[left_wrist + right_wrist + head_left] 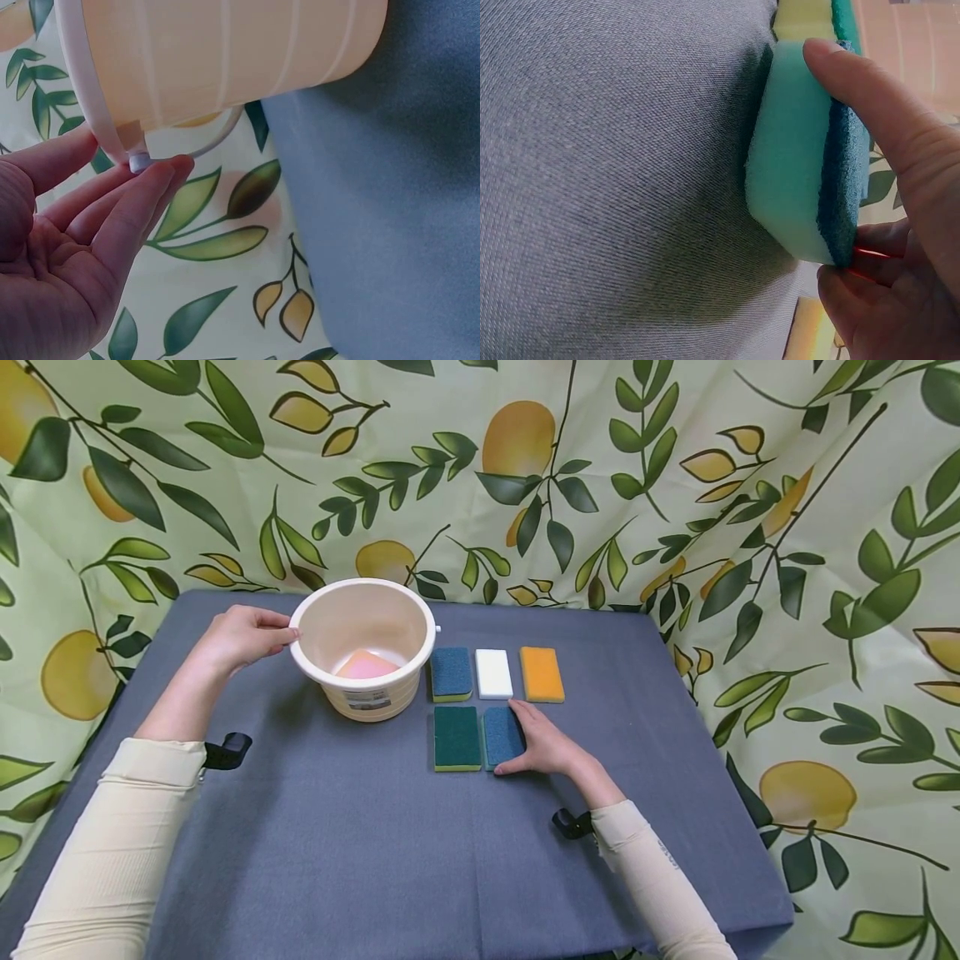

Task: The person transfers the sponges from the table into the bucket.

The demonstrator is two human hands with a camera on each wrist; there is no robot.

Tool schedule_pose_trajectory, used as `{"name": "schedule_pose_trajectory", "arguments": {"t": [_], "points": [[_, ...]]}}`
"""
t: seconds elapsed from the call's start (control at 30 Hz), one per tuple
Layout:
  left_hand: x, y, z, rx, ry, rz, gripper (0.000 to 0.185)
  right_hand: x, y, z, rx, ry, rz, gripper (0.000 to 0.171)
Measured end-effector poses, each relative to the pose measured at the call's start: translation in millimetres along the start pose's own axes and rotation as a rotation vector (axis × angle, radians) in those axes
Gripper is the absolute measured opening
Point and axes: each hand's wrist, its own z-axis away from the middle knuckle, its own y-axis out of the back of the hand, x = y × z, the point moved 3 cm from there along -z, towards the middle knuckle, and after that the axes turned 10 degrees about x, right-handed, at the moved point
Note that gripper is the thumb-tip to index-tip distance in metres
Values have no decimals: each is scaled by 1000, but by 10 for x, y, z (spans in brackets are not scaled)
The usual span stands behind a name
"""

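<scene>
A cream plastic bucket (362,693) stands on the blue-grey tablecloth with a pink and orange sponge (366,665) lying inside it. My left hand (243,635) holds its rim on the left side; in the left wrist view the hand (127,154) has thumb and fingers pinching the rim (90,97) by the handle pivot. My right hand (543,743) grips a blue sponge (498,735) on the cloth. The right wrist view shows its green foam side (787,150) pinched between thumb (855,90) and fingers.
Right of the bucket lie a blue sponge (451,673), a white one (493,673) and an orange one (542,673) in a row. A dark green sponge (456,737) lies beside the gripped one. A lemon-print cloth hangs behind and beside the table (337,860).
</scene>
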Motion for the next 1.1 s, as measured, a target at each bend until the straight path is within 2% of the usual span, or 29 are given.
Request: {"name": "schedule_pose_trajectory", "arguments": {"t": [0.4,1.1], "points": [[0,10,0,1,4,5,55,-57,150,-15,5,-12,-1,117],[11,1,8,-14,18,8,56,-337,688,-151,47,49,52,116]]}}
